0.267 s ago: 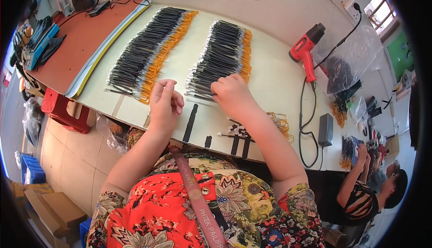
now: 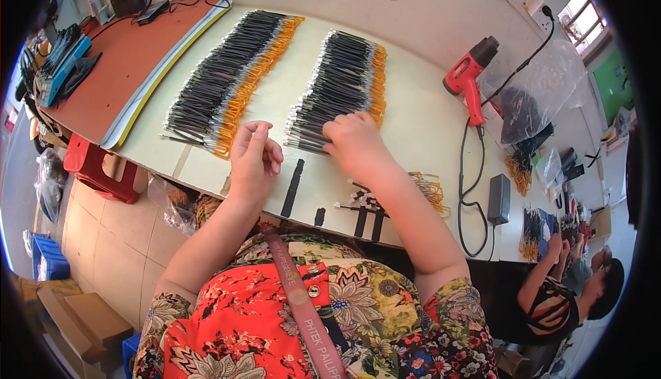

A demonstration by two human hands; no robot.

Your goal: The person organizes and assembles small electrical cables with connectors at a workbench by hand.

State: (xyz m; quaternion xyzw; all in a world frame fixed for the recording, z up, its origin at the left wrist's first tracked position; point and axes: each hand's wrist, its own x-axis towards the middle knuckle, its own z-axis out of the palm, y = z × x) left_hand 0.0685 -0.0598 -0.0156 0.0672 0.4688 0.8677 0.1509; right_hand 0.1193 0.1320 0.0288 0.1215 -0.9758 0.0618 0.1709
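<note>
My right hand (image 2: 358, 143) is closed over the near end of the right-hand row of black cables (image 2: 327, 83), which have pale tips on the left and orange-yellow looped ends on the right. Its fingertips pinch at the nearest black cable (image 2: 303, 147); the hand hides that cable's looped end. My left hand (image 2: 253, 159) hovers near the table edge, palm turned inward, fingers loosely bent and apart with nothing seen in them. Just beyond it lies the other row of cables (image 2: 220, 76). Under my right forearm are a few loose cables (image 2: 361, 198) and yellow loops (image 2: 428, 190).
A red heat gun (image 2: 470, 76) with a black cord lies at right, beside a grey power adapter (image 2: 498, 198). Black strips (image 2: 292, 187) mark the table's front edge. A red stool (image 2: 103, 172) stands at left. A co-worker (image 2: 558, 303) sits far right, handling cables.
The nearest cable at my right hand now lies closer against the row. My right hand has barely shifted, and my left hand stays in place. The co-worker's hands have moved slightly.
</note>
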